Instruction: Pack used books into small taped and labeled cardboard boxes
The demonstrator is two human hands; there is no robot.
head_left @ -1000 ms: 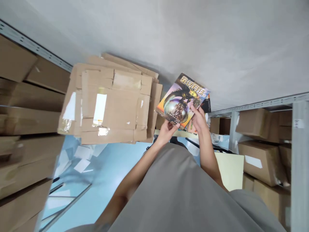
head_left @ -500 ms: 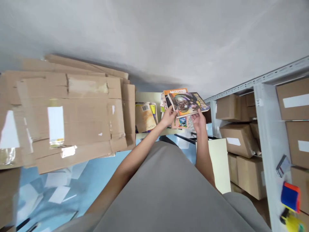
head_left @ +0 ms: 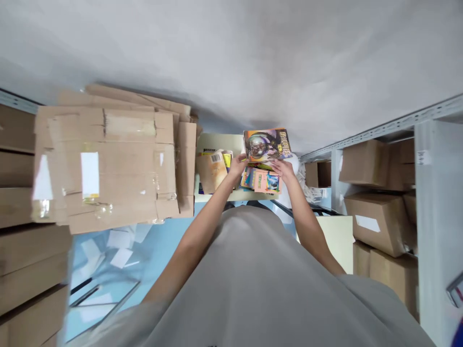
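A book with a dark, colourful cover and a large round silver shape lies over the back pile of books. My left hand grips its near left corner, fingers closed on the edge. At the near right edge, my right hand holds it too, fingertips partly hidden beneath. Closer to me lie small pink-covered books with a blue picture. Left of my left hand sits a tan book with a barcode, on other books. All of them rest on a pale cream table.
Flattened cardboard boxes are stacked high on the left. Metal shelving with taped cartons stands at right, and more cartons at far left. White papers lie on the blue floor.
Both hands have moved the book slightly left and back, laying it squarer over the pile. The orange book behind is now mostly covered. The view has shifted, showing cartons at far left.
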